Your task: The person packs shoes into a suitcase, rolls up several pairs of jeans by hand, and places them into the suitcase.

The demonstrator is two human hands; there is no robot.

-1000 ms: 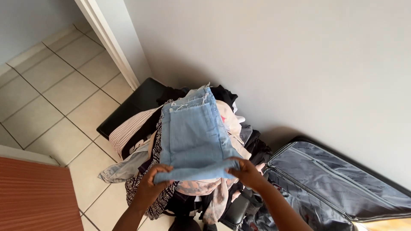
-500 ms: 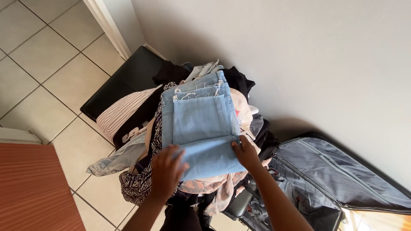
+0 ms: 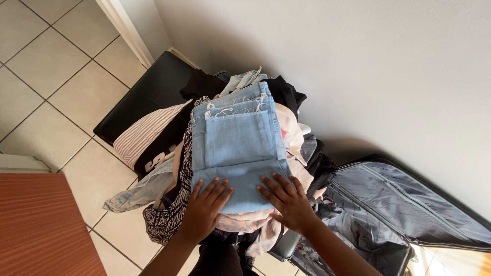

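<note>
Right now both palms lie flat on a folded pair of light blue jeans point(image 3: 236, 148). The left hand point(image 3: 205, 207) presses the near left corner, fingers spread wide, and the right hand point(image 3: 287, 200) presses the near right corner the same way, holding nothing. The jeans sit on top of a loose heap of clothes point(image 3: 169, 204), with their frayed hems at the far end, near the grey wall point(image 3: 358, 66).

Under the denim I see a pink striped top point(image 3: 138, 140), a black-and-white patterned garment point(image 3: 166, 222) hanging off the near side, a washed-out denim piece point(image 3: 138, 194) trailing toward the tiled floor point(image 3: 56, 92), and dark clothes point(image 3: 286, 94) bunched against the wall. The whole heap seems to rest on a black bench point(image 3: 148, 94), though most of it is covered. To the right an open suitcase point(image 3: 399, 204) with a grey lining stands just beside the pile, and a reddish wooden surface point(image 3: 41, 225) fills the near left corner.

To my eye the risk lies in the base: the heap is soft and uneven, and it slopes down toward the near side. Pressing hard on the near edge could tip the folded jeans toward the person, or shift the layers beneath so the fold slides open. The garments already hanging over the edge could drag more of the pile toward the floor.
</note>
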